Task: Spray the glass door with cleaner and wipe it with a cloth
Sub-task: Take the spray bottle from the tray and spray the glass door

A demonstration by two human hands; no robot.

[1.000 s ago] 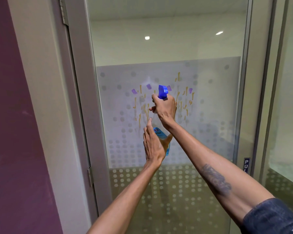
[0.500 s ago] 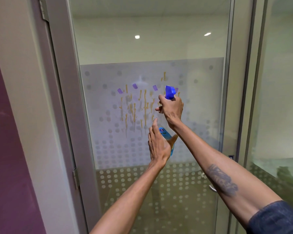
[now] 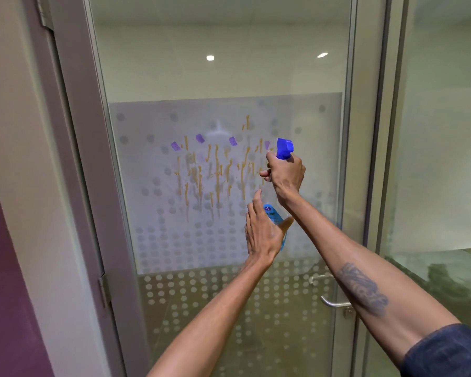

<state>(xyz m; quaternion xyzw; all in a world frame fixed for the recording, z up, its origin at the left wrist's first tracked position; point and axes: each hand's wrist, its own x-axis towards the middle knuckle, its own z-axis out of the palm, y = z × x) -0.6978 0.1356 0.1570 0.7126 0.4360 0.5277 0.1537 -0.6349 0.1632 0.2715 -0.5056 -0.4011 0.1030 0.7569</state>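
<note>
The glass door (image 3: 223, 77) stands straight ahead, with a frosted dotted band across its middle. Yellow streaks (image 3: 218, 175) of cleaner run down the band. A clear spray bottle (image 3: 276, 217) with a blue trigger head and blue label is held up close to the glass. My right hand (image 3: 284, 176) grips its neck, fingers on the trigger. My left hand (image 3: 261, 232) is flat against the bottle's lower body, fingers straight. No cloth is in view.
A grey door frame with hinges (image 3: 104, 291) runs down the left, beside a purple wall (image 3: 8, 268). A metal lever handle (image 3: 333, 303) sits low on the door's right edge. Another glass panel (image 3: 443, 159) stands to the right.
Both hands and the bottle have shifted right across the door. More yellow streaks show on the frosted band, and they run longer.
</note>
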